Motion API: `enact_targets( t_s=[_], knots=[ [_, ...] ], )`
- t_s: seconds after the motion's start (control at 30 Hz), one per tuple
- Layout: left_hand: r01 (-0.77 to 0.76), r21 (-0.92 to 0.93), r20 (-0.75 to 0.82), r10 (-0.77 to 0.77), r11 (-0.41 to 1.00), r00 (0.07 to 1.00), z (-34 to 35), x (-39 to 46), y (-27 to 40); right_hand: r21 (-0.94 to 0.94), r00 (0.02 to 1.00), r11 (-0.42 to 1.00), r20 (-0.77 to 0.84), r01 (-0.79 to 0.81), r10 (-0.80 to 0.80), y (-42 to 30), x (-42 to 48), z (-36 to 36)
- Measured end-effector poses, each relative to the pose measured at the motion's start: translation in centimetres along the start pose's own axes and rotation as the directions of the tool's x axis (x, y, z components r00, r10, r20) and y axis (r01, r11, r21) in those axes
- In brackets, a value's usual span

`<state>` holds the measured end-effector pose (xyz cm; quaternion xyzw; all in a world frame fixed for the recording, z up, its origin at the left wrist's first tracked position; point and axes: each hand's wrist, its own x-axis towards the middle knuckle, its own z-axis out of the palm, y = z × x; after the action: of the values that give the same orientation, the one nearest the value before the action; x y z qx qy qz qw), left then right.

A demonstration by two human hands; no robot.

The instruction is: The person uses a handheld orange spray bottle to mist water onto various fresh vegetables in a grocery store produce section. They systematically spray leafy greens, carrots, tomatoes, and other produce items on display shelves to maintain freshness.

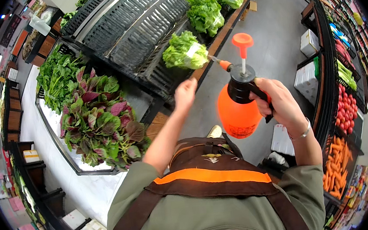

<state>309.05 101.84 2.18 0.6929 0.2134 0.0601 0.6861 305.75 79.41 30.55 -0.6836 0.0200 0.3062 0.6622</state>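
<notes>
My right hand (276,98) grips the black handle of an orange pump spray bottle (238,110), held upright with its plunger raised. The orange nozzle points left, towards a head of leafy lettuce (186,50) with a white band, lying at the front of the black slatted display rack. My left hand (185,93) is just below that lettuce, near the rack's edge, with its fingers curled and nothing visible in them. More lettuces (206,12) lie farther along the same edge. Left of my left forearm is a large pile of red-and-green amaranth leaves (99,122).
Green leafy bunches (57,76) lie beyond the amaranth. The rack's wooden edge (218,43) runs up to the right. On the right stand white foam boxes (306,76) and a shelf with carrots (337,165) and red round produce (346,109). A small cardboard box (252,6) sits near the rack.
</notes>
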Motion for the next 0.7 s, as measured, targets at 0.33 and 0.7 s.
enact_targets(
  t_s=[0.33,0.7],
  knots=[
    [0.754,-0.43,0.369,-0.666,0.496,0.648,1.6,12.5,4.6,-0.147,0.999,0.988,-0.019,0.045,-0.048,-3.9,4.2,-13.8],
    [0.206,-0.261,-0.25,-0.272,0.943,0.929,5.9,6.7,8.5,-0.371,0.96,0.928,0.241,-0.043,0.141,-9.8,15.4,-16.7]
  ],
)
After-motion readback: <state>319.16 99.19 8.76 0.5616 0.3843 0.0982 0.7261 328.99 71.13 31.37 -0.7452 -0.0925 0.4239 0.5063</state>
